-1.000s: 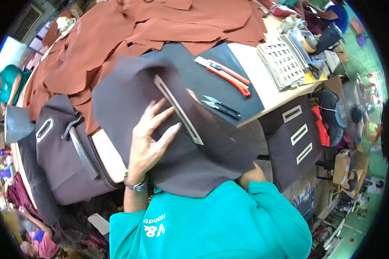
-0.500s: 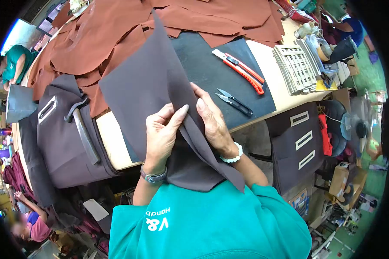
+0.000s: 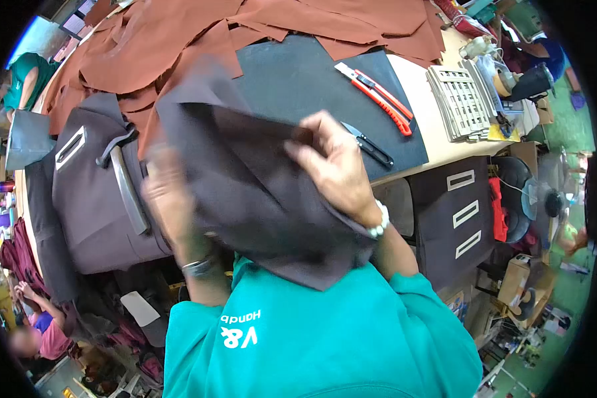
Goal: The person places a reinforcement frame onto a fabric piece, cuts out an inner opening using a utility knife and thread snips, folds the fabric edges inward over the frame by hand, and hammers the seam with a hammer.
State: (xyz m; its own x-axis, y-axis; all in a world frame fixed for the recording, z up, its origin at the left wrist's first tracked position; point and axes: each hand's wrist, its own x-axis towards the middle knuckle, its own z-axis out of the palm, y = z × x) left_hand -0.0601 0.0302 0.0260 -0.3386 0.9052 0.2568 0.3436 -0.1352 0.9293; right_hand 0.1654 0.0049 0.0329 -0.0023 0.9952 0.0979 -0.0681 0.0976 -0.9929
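Note:
A dark brown sheet of material (image 3: 259, 192), folded and partly blurred, hangs in front of my teal shirt. My right hand (image 3: 335, 166) pinches its upper right edge between thumb and fingers. At the sheet's left side is my left hand (image 3: 169, 192), smeared by motion, so its fingers cannot be made out. Beyond my right hand, black-handled thread snips (image 3: 375, 151) and a red cutter knife (image 3: 381, 99) lie on a dark mat (image 3: 285, 76). A hammer (image 3: 129, 189) rests on more dark brown material (image 3: 86, 205) to the left.
Reddish-brown pieces (image 3: 159, 40) cover the far part of the table. Slotted light templates (image 3: 458, 103) are stacked at the right. Below them hangs a dark panel (image 3: 438, 219) with three pale frames. Co-workers are at the far left, lower left and upper right.
The sheet was turned over from its slotted side and folded, and its raised corner has dropped. My hands, close together half a second ago, have moved apart.

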